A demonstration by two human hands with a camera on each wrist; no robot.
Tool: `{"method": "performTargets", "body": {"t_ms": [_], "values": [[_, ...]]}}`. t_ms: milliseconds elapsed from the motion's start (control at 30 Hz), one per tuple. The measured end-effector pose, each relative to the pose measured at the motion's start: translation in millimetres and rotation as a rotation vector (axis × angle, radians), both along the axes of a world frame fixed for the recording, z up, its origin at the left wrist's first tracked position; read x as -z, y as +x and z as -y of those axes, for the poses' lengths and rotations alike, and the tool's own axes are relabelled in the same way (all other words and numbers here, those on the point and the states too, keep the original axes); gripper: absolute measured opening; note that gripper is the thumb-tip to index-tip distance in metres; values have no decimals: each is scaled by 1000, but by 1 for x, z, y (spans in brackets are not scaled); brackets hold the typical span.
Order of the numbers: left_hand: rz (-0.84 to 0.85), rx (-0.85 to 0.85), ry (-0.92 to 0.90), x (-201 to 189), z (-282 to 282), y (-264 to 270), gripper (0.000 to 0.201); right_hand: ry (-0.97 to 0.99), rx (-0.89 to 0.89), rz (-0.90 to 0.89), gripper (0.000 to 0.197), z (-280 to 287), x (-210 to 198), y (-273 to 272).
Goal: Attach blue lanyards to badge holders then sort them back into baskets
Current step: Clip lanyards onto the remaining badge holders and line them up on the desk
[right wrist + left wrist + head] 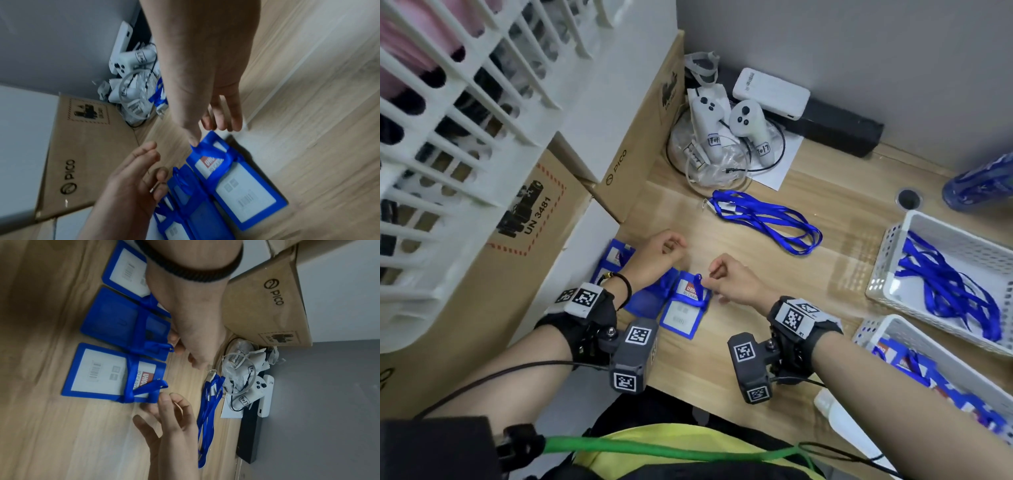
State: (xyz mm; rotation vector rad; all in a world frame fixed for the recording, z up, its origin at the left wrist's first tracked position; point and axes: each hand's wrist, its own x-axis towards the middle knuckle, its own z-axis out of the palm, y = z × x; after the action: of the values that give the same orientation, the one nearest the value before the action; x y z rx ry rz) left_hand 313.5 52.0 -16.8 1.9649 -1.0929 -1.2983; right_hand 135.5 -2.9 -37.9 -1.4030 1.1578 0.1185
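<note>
Your right hand (726, 277) pinches soft, limp lanyard loop (699, 281) atop stiff badge holder (683, 308); left hand (661, 255) loose, holding nothing. Grip holder by rigid edge.

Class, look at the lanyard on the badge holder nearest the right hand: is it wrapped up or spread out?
Wrapped up: the blue lanyard is wound around the badge holder, with only its short end free.
</note>
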Motion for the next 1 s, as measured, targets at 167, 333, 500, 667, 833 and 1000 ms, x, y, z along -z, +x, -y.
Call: {"method": "performTargets", "body": {"t_ms": [167,333,500,667,833,1000], "values": [[-47,88,-1,-10,17,-35,21,-122,84,20,19,13,-18,-40],[-77,282,-23,-20,39,-93,20,-232,214,62,32,18,-33,-97],[-99,508,-29,-38,55,-167,15,-191,427,113,25,11,-40,-165],[-178,633,101,-45,61,-239,47,-174,513,146,12,-8,-55,-234],[-191,685,182,-52,62,-299,73,-195,762,30,26,-24,-52,-300],[-116,809,208,-39,59,-338,41,-70,837,-117,33,-45,-46,-352]]}}
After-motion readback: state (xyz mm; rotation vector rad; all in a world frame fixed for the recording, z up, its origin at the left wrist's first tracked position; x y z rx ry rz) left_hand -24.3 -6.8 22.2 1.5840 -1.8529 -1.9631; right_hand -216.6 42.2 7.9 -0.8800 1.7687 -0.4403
